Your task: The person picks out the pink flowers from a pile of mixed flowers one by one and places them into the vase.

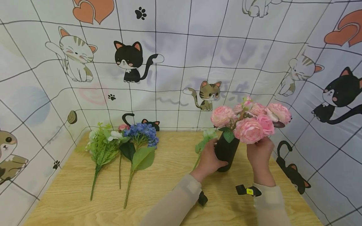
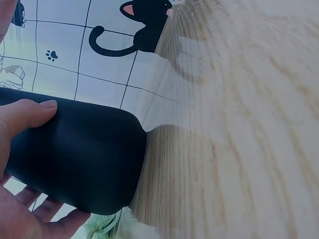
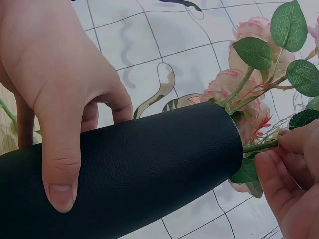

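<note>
My left hand (image 1: 208, 160) grips a black vase (image 1: 227, 150) round its side, thumb in front and fingers behind. The vase leans to the right in the head view, its base close to the tabletop. Pink artificial roses (image 1: 250, 128) fan out above its mouth, with green leaves (image 3: 289, 27) among them. Just outside the rim, my right hand (image 3: 294, 174) pinches a green flower stem (image 3: 260, 147) between thumb and fingers. The blooms partly cover the right fingertips in the head view. Behind the left hand lies a pale flower with green leaves (image 1: 200, 147).
On the left of the wooden table (image 1: 76, 188) lie a white-and-green bunch (image 1: 103, 147), a thin stem (image 1: 120, 172) with a pink bloom and a blue hydrangea (image 1: 142, 133). Cat-printed cloth walls (image 1: 169, 78) enclose the table's back and sides.
</note>
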The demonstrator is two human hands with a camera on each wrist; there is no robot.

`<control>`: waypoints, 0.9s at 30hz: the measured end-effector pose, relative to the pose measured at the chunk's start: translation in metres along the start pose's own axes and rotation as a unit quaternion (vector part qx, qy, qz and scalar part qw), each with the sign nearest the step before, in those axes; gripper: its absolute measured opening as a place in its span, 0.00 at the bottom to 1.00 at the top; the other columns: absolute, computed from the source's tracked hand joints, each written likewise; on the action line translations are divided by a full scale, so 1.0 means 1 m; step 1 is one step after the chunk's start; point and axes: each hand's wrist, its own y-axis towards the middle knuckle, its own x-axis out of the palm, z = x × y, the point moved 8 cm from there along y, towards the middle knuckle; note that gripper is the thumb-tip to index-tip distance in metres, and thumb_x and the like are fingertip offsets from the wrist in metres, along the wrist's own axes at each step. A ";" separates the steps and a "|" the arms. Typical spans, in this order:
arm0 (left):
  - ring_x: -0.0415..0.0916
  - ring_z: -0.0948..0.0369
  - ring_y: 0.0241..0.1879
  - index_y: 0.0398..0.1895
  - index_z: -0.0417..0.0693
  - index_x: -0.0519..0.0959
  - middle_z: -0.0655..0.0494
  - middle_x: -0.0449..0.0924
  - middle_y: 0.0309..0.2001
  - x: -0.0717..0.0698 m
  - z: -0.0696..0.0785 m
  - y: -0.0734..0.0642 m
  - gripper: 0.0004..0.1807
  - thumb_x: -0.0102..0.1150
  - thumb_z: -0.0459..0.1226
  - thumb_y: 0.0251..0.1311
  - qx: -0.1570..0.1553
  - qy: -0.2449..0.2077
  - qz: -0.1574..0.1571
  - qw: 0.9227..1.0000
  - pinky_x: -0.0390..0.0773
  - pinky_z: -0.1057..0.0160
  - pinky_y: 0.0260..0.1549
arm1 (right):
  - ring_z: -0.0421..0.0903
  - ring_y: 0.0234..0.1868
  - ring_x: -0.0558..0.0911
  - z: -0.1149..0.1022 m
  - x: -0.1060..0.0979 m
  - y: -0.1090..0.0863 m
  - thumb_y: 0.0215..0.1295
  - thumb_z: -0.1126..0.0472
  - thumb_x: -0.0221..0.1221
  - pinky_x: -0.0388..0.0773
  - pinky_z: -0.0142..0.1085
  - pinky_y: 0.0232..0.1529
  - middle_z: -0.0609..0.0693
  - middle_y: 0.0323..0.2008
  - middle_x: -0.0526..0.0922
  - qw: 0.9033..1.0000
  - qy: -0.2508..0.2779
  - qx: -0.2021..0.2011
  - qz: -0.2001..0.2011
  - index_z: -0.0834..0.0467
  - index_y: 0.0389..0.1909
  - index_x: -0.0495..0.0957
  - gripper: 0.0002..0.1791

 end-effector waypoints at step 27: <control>0.78 0.51 0.64 0.79 0.48 0.63 0.47 0.75 0.69 0.000 0.000 -0.001 0.55 0.86 0.43 0.49 -0.005 -0.008 -0.008 1.000 0.82 0.54 0.61 | 0.28 0.18 0.64 0.014 0.008 -0.003 0.62 0.70 0.71 0.60 0.26 0.24 0.25 0.13 0.71 0.999 -0.013 0.030 -0.030 0.68 0.23 0.84 0.09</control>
